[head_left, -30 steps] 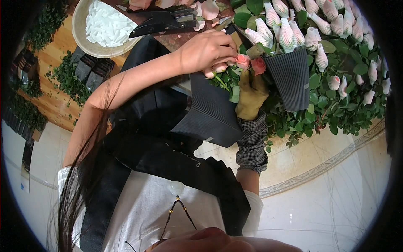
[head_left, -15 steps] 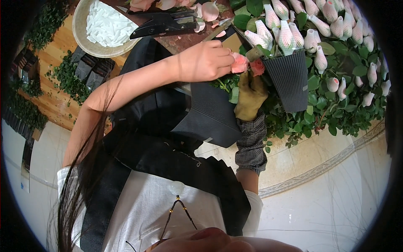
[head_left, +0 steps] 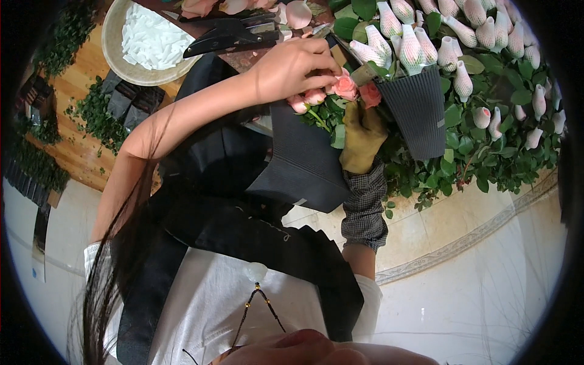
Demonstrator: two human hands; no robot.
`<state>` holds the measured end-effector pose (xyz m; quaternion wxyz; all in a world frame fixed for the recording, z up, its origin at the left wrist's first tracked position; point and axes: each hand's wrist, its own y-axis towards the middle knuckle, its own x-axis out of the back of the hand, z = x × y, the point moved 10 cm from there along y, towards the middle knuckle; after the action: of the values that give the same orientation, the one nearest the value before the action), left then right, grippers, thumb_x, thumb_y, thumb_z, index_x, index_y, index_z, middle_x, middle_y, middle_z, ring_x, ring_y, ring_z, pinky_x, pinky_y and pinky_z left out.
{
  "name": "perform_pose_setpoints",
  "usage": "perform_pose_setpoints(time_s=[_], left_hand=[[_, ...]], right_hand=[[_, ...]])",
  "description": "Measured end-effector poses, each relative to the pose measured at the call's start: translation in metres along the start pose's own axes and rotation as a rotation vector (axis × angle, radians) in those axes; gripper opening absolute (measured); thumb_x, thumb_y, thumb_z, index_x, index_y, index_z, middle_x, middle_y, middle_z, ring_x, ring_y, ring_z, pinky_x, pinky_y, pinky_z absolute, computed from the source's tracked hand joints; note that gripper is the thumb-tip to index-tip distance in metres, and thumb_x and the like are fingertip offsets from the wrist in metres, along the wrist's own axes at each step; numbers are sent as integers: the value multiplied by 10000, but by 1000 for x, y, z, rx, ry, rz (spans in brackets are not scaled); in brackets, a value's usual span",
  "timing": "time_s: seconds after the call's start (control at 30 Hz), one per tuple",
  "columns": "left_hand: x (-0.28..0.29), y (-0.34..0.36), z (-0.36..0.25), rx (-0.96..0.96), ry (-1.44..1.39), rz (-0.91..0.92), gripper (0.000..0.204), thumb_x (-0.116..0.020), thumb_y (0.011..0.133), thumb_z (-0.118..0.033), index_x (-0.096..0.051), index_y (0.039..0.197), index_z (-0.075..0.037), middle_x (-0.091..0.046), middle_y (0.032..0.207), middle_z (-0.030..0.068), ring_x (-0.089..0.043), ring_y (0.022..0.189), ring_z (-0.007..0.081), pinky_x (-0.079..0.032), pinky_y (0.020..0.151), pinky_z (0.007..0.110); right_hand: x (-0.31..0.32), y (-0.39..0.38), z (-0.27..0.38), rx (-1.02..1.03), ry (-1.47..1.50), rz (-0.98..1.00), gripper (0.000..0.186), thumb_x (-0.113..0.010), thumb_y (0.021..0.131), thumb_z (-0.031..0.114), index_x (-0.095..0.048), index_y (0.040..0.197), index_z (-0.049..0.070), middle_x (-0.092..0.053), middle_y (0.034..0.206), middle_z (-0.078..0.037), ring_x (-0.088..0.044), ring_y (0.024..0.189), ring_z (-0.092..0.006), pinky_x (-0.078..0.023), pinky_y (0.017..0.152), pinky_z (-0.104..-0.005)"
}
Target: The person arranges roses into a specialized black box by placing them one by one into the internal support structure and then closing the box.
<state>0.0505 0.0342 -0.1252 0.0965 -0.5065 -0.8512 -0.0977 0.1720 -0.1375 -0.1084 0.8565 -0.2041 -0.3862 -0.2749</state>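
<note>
My bare left hand [head_left: 307, 70], fingers curled, grips at the petals of a pink rose [head_left: 344, 88]. My gloved, yellowish right hand [head_left: 362, 131] is closed just below it and a deeper pink rose [head_left: 370, 95], holding their stems. Paler roses [head_left: 298, 104] and leafy stems lie left of my glove, over a dark grey ribbed sheet [head_left: 298, 167]. Right of my glove is a tapered dark ribbed wrap [head_left: 413, 115] with roses in white foam nets [head_left: 410, 52] at its wide end.
A round bowl of white pieces [head_left: 149, 39], black shears [head_left: 213, 38] and loose petals [head_left: 298, 15] sit at the top. Many netted roses with foliage [head_left: 511, 73] fill the right. Dark wraps and leaves [head_left: 131, 103] lie at the left on a wooden surface [head_left: 91, 164].
My left hand has shifted slightly up and left since half a second ago, uncovering the paler roses again. My right hand stays about where it was.
</note>
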Motion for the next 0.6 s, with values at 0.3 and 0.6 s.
perform_pose_setpoints(time_s=[0.3,0.6], left_hand=[[-8,15,-9,-151,179,31,123,-747,800,-171,-703,877,-86,-581,840,39,-619,785,251,-495,713,372],[-5,16,-7,-46,39,8,146,-682,884,-228,-710,965,-109,-616,872,51,-653,752,269,-519,663,377]], right_hand=[[-1,-2,-8,-76,-56,70,186,-756,852,137,-664,786,-10,-643,756,-128,-592,660,-258,-479,652,-400],[3,9,30,120,-167,87,208,-729,893,183,-656,807,8,-647,844,-143,-616,774,-273,-477,754,-427]])
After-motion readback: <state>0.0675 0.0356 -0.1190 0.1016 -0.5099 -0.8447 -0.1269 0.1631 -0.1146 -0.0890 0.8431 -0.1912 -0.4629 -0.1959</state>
